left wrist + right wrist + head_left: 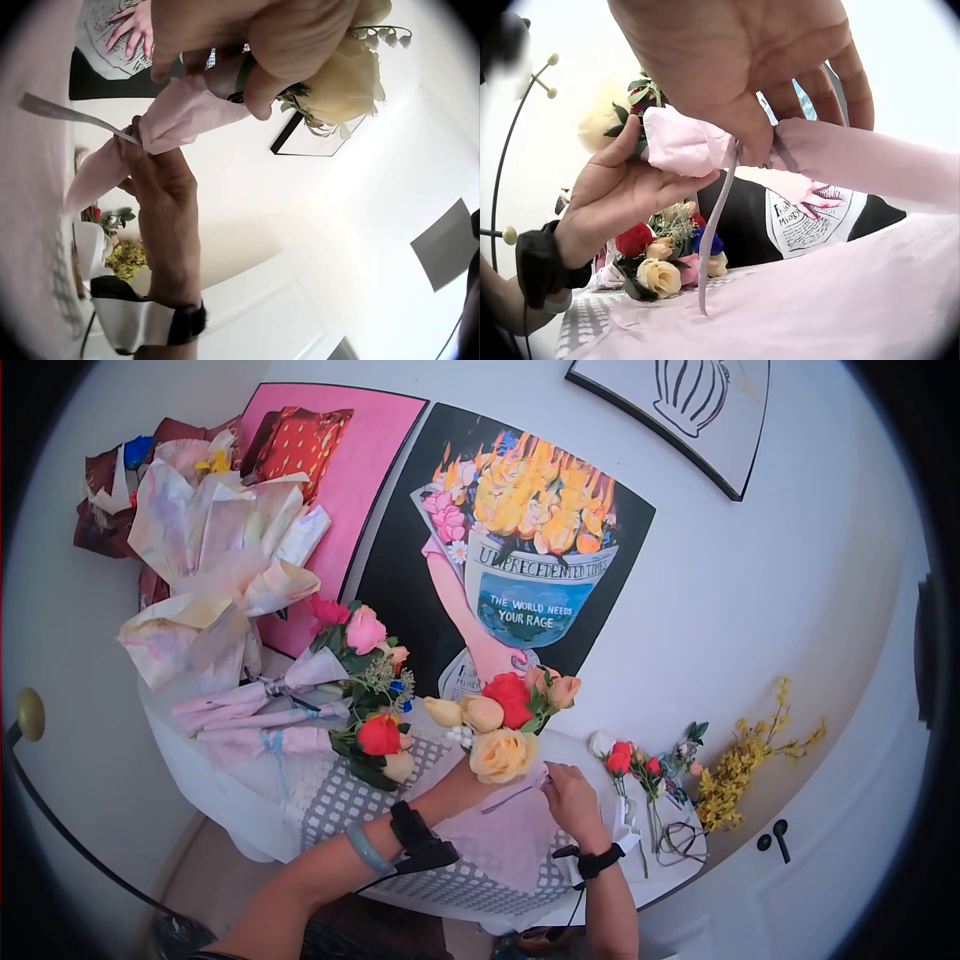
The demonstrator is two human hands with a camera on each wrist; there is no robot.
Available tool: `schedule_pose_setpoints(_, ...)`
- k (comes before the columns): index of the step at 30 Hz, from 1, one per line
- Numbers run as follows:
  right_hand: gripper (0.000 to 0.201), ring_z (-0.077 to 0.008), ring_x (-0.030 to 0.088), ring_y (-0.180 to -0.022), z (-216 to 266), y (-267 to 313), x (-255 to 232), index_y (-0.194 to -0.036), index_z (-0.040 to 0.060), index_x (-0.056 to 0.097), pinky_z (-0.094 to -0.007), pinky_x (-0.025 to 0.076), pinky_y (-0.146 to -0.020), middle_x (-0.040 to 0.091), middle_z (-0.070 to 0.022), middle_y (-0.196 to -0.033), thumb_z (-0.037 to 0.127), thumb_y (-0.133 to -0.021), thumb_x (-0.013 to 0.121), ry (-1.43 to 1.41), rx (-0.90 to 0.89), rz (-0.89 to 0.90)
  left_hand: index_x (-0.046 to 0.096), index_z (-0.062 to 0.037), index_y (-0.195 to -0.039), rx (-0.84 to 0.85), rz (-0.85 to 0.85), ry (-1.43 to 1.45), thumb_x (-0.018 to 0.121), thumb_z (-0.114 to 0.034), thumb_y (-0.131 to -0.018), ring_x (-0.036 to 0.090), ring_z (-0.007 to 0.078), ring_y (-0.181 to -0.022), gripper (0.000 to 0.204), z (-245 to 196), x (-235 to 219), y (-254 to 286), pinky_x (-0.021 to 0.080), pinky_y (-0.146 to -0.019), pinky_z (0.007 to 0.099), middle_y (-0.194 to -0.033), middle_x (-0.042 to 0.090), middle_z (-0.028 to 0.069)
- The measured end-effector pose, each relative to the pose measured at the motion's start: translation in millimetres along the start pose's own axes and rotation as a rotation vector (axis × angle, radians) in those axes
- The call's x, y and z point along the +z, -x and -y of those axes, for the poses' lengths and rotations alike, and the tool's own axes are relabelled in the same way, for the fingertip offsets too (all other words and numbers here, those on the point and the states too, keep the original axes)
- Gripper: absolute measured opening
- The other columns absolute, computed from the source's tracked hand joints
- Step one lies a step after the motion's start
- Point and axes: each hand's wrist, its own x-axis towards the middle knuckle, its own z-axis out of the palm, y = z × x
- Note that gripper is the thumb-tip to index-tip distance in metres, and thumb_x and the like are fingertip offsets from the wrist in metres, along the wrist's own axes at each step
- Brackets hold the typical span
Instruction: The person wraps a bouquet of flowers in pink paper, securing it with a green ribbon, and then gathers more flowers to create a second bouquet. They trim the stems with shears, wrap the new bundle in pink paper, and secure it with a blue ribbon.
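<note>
A small bouquet with a cream rose [503, 757], a red rose [507, 698] and peach blooms is wrapped at its stems in pale pink paper [686, 142]. My left hand [458, 788] holds it just below the flowers, thumb on one side and fingers on the other. At the narrow part of the wrap, my right hand [574, 800] pinches a grey ribbon [718, 225] against the paper between thumb and fingers. One ribbon end hangs loose beneath. A wide sheet of pink paper [500, 845] lies under both hands.
Left on the white table are finished-looking wrapped bouquets [300, 690] with pink handles. Behind them stands a large paper-wrapped bunch [215, 550]. Loose stems [620, 760] and yellow sprigs [735, 785] lie at the right. A black poster [400, 580] leans against the wall.
</note>
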Motion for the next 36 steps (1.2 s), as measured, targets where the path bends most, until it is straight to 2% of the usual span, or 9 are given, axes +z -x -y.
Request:
schedule_pose_setpoints(3,0.031,-0.0310,0.056,-0.089,-4.1,-10.0,-1.2,-0.107,0.0069,0.057,-0.0400,0.047,-0.074,0.061,-0.0109,-0.097,0.005,-0.076,0.058,-0.087,-0.043,-0.071,0.047,-0.0043,-0.123,-0.047,0.094,-0.112,0.059,-0.007,-0.084,0.051,0.0168,-0.108,0.041,-3.0,0.5,0.8,0.040,-0.092,0.0299,-0.118,0.053,0.0070)
schedule_pose_setpoints(6,0.034,-0.0318,0.056,-0.095,-7.4,-22.5,9.6,-0.109,0.0060,0.056,-0.0377,0.046,-0.080,0.061,-0.0135,-0.102,0.002,-0.076,0.058,-0.240,-0.105,-0.105,0.049,-0.0042,-0.121,0.124,0.025,-0.106,0.060,-0.007,-0.083,0.052,0.0169,-0.107,0.039,13.6,6.2,-4.5,0.041,-0.091,0.0309,-0.116,0.055,0.0074)
schedule_pose_setpoints(9,0.036,-0.0336,0.054,-0.101,-4.4,-32.0,20.5,-0.111,0.0038,0.054,-0.0354,0.044,-0.086,0.059,-0.0166,-0.106,0.001,-0.075,0.058,-0.456,-0.028,-0.072,0.053,-0.0006,-0.109,0.123,-0.080,-0.388,0.054,-0.002,-0.081,0.056,0.0222,-0.103,0.028,-4.3,5.1,-14.5,0.045,-0.085,0.0319,-0.110,0.057,0.0143)
schedule_pose_setpoints(12,0.035,-0.0314,0.054,-0.104,-8.4,-31.4,24.3,-0.111,0.0032,0.054,-0.0340,0.044,-0.088,0.059,-0.0156,-0.108,0.003,-0.077,0.059,-0.480,-0.092,-0.160,0.058,0.0005,-0.102,0.124,-0.009,-0.124,0.054,0.002,-0.077,0.058,0.0297,-0.096,0.025,-13.7,3.2,-28.5,0.046,-0.081,0.0336,-0.099,0.062,0.0150)
schedule_pose_setpoints(15,0.037,-0.0243,0.056,-0.102,-72.3,-6.1,70.4,-0.113,0.0045,0.055,-0.0339,0.043,-0.089,0.059,-0.0109,-0.110,0.011,-0.079,0.064,-0.490,-0.047,-0.026,0.058,-0.0007,-0.101,0.334,0.002,-0.231,0.054,0.006,-0.074,0.058,0.0329,-0.092,0.028,-26.3,6.5,-45.7,0.047,-0.076,0.0354,-0.095,0.062,0.0147)
schedule_pose_setpoints(21,0.036,-0.0247,0.059,-0.098,-73.9,-3.1,72.0,-0.110,0.0038,0.059,-0.0330,0.045,-0.086,0.062,-0.0116,-0.107,0.012,-0.076,0.065,-0.339,0.138,0.398,0.060,-0.0089,-0.101,0.652,0.127,-0.854,0.062,0.000,-0.066,0.052,0.0243,-0.085,0.037,-62.0,37.9,-72.2,0.042,-0.073,0.0337,-0.084,0.054,0.0072)
schedule_pose_setpoints(24,0.028,-0.0310,0.060,-0.096,-82.3,0.2,74.7,-0.100,0.0039,0.063,-0.0360,0.046,-0.085,0.064,-0.0164,-0.100,0.019,-0.076,0.062,-0.393,0.157,0.320,0.060,-0.0133,-0.101,0.734,0.076,-0.988,0.063,-0.002,-0.064,0.048,0.0228,-0.079,0.039,-83.2,38.6,-82.9,0.040,-0.069,0.0334,-0.075,0.046,0.0050)
schedule_pose_setpoints(29,0.031,-0.0237,0.062,-0.092,-90.3,2.6,76.7,-0.105,0.0046,0.064,-0.0313,0.048,-0.079,0.064,-0.0107,-0.105,0.014,-0.076,0.063,-0.478,0.155,0.329,0.062,-0.0133,-0.100,0.701,0.103,-1.137,0.065,-0.001,-0.062,0.048,0.0236,-0.081,0.039,-125.3,-16.9,-76.6,0.040,-0.070,0.0339,-0.081,0.051,0.0049)
schedule_pose_setpoints(36,0.025,-0.0319,0.060,-0.093,-84.3,1.9,73.7,-0.096,0.0011,0.065,-0.0343,0.046,-0.086,0.064,-0.0154,-0.102,0.016,-0.076,0.063,-0.545,0.176,0.313,0.061,-0.0122,-0.111,0.258,-0.020,-1.441,0.067,-0.008,-0.069,0.046,0.0252,-0.079,0.043,-140.2,-131.6,13.7,0.040,-0.071,0.0354,-0.082,0.050,0.0077)
